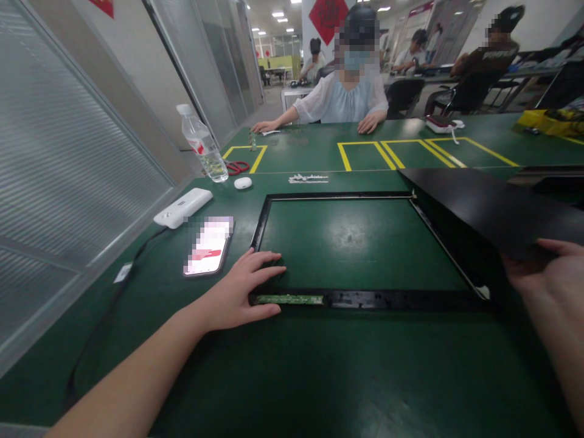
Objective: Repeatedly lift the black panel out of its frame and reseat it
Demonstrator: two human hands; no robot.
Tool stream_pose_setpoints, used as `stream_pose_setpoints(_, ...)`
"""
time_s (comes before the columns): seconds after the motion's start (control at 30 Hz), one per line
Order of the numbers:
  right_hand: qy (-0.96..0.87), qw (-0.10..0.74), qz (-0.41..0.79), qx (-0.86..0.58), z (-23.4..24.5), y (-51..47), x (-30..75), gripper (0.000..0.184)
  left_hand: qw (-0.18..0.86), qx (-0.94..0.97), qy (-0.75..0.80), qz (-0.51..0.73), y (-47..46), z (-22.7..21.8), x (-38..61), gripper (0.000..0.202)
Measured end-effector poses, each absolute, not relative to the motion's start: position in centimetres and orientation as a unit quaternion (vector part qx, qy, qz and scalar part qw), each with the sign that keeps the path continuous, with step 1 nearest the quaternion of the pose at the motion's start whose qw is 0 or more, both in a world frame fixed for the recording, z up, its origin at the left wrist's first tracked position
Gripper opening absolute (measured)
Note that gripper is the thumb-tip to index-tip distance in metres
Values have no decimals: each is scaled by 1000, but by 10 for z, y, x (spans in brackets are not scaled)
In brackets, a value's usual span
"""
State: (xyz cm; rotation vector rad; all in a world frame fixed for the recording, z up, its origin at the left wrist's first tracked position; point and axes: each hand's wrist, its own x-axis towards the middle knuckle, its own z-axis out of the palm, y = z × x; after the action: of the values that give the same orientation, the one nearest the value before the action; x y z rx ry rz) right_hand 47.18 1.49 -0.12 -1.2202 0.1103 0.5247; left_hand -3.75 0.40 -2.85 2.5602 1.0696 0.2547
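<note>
Fingers spread wide, a person's left hand [249,289] rests at the near-left corner of a thin, rectangular black frame [387,300] lying flat on a desk [342,377] in the head camera's view. A narrow green circuit board [289,299] lines the frame's near bar. The right hand [550,271] grips a smooth, flat, dark panel [497,207] by its near edge, thumb on top, holding it tilted just beside the frame. To the left sit a lit phone [210,246], a rounded white device [183,207], a transparent bottle [204,146] and red-handled scissors [238,167]. The desk's smooth green top catches a soft pool of light and carries yellow tape outlines [344,158] toward its far side. Across it, a co-worker [344,100] in a pale blue top has both hands on the surface; finely ribbed blinds [55,158] stand at left, and a red diamond-shaped decoration [326,18] hangs behind.
</note>
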Motion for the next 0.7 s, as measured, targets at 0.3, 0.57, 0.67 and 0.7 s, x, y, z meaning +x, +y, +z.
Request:
stream_pose_setpoints(0.3, 95, 783, 246, -564, -4, 17, 469, 24, 187, 901, 380, 94, 4, -29, -38, 68)
stream_pose_setpoints(0.57, 96, 786, 251, -557, -5, 18, 463, 25, 183, 904, 376, 90, 4, -28, -37, 68)
stream_pose_setpoints(0.67, 99, 786, 247, -557, -6, 19, 462, 25, 185, 903, 379, 86, 3, -28, -37, 68)
stream_pose_setpoints(0.7, 99, 787, 247, -557, -6, 19, 462, 25, 184, 902, 379, 87, 3, -28, -37, 67)
